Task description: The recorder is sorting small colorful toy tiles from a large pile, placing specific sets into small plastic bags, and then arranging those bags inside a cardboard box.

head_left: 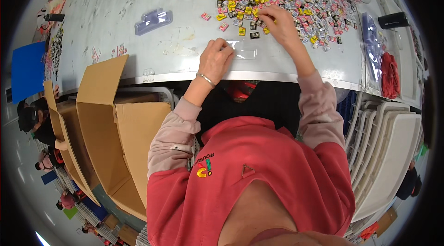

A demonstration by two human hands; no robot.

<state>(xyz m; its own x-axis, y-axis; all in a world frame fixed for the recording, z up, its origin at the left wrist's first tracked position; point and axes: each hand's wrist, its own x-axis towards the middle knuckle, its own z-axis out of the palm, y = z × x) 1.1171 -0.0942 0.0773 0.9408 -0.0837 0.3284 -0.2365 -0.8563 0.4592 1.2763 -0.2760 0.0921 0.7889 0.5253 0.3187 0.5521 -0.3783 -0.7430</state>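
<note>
My left hand [216, 60] is closed at the left end of a small clear plastic tray [247, 53] near the table's front edge, its fingers curled on the rim. My right hand [280, 24] reaches over the near edge of a wide heap of small wrapped packets [296, 3] in yellow, pink, black and white. Thumb and fingertips come together there in a pinch; whatever is between them is too small to make out. A few loose packets, among them a pink one [224, 26] and a black one [255, 36], lie between the heap and the tray.
Nested clear plastic trays [154, 21] lie at the left on the grey table [185, 56]. More trays [372, 42], a red cloth [390, 74] and a black cylinder [393, 20] are at the right. An open cardboard box [99, 130] and stacked white plastic crates [384, 158] flank me.
</note>
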